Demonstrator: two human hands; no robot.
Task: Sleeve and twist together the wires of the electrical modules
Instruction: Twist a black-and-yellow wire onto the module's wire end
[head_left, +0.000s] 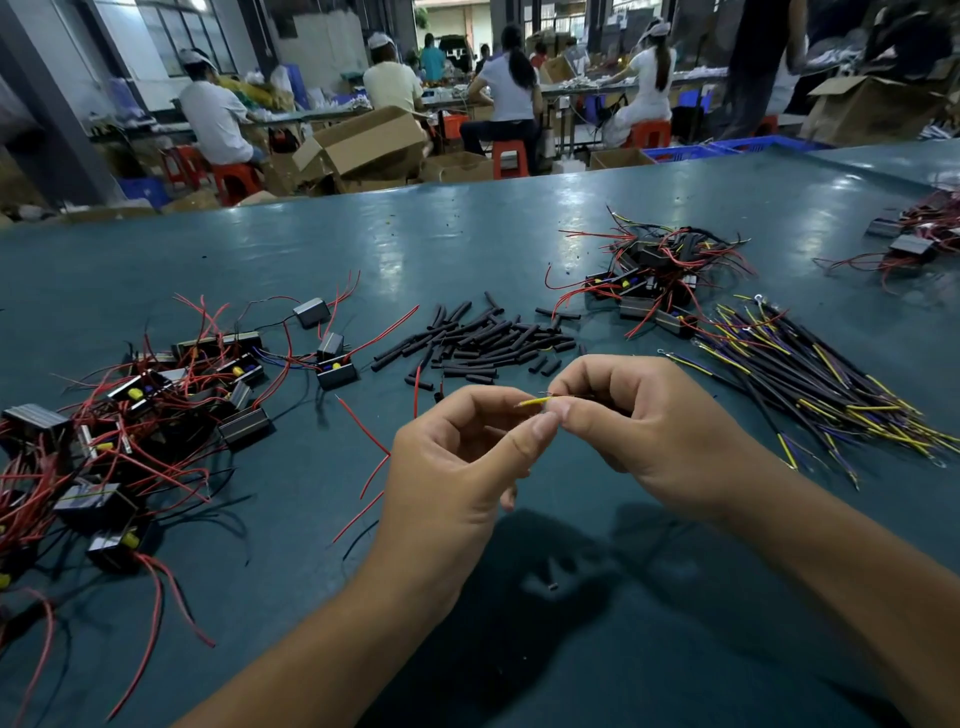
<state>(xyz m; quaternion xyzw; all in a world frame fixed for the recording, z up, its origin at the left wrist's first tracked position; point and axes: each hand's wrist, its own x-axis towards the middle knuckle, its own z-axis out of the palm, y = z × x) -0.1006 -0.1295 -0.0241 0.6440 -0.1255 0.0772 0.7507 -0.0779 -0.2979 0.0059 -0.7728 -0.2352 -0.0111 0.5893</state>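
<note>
Head view, both hands (545, 431) pinching yellow wire (535, 401), sleeve pile (483, 343) behind

Both hands meet above the green table (363, 234). The left hand (457, 467) and right hand (639, 426) pinch a yellow wire (535, 401) between thumb and fingertips. A red wire (363, 431) trails left of the left hand. Beyond lie black sleeves (483, 343), with modules (156, 395) at left, more modules (654, 275) behind, and a wire bundle (810, 379) at right.
</note>
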